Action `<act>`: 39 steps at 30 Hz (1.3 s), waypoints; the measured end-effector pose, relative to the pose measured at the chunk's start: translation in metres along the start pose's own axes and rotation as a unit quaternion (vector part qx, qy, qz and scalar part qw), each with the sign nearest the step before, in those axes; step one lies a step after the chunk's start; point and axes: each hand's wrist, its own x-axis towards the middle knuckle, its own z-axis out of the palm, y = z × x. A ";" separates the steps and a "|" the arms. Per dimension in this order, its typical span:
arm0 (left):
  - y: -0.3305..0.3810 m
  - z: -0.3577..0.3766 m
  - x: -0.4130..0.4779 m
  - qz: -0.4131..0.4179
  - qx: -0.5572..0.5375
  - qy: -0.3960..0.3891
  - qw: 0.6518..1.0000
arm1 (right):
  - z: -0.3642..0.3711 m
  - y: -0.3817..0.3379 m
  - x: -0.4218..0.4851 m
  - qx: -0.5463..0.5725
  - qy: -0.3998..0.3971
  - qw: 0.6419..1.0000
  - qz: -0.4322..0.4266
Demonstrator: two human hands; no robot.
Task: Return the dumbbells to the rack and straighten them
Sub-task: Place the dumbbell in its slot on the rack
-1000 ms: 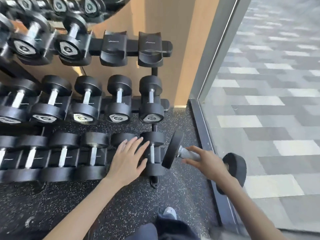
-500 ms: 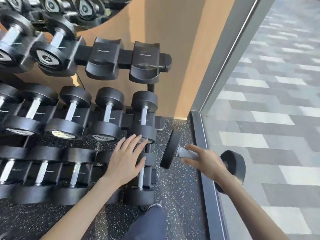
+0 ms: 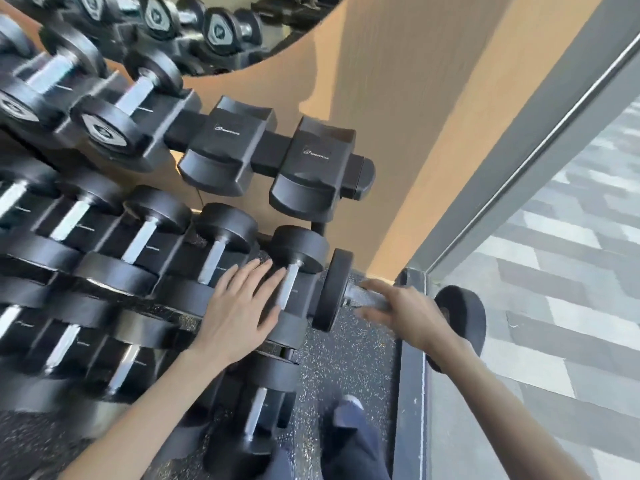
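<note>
A black three-tier dumbbell rack (image 3: 270,147) fills the left side, its rows loaded with black dumbbells with silver handles. My right hand (image 3: 403,311) grips the knurled handle of a loose black dumbbell (image 3: 334,289), held sideways just right of the rack's middle tier. My left hand (image 3: 242,306) lies flat with fingers spread on the rightmost dumbbells of the middle tier (image 3: 294,271). Two saddles (image 3: 311,164) at the right end of the top tier hold nothing.
A tan wall (image 3: 398,116) with a mirror stands behind the rack. A grey window frame (image 3: 502,181) and a glass pane run along the right. My leg and shoe (image 3: 349,427) stand on speckled black rubber floor (image 3: 353,358) under the held dumbbell.
The view has tilted and come closer to the rack. My right hand has lifted the dumbbell higher, level with the middle tier. My left hand now rests on the middle tier instead of the bottom one.
</note>
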 end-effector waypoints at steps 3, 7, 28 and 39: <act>0.007 0.006 0.021 -0.048 0.013 0.009 0.999 | -0.016 0.020 0.044 -0.032 -0.020 0.998 -0.050; 0.026 0.010 0.046 -0.137 0.024 0.020 0.990 | -0.046 0.038 0.099 -0.065 -0.059 0.987 -0.137; -0.003 0.022 0.154 -0.351 0.096 0.046 0.930 | -0.121 0.006 0.336 -0.184 -0.027 0.879 -0.440; -0.076 0.027 0.178 -0.467 0.088 0.077 0.876 | -0.120 -0.103 0.449 -0.193 -0.076 0.821 -0.532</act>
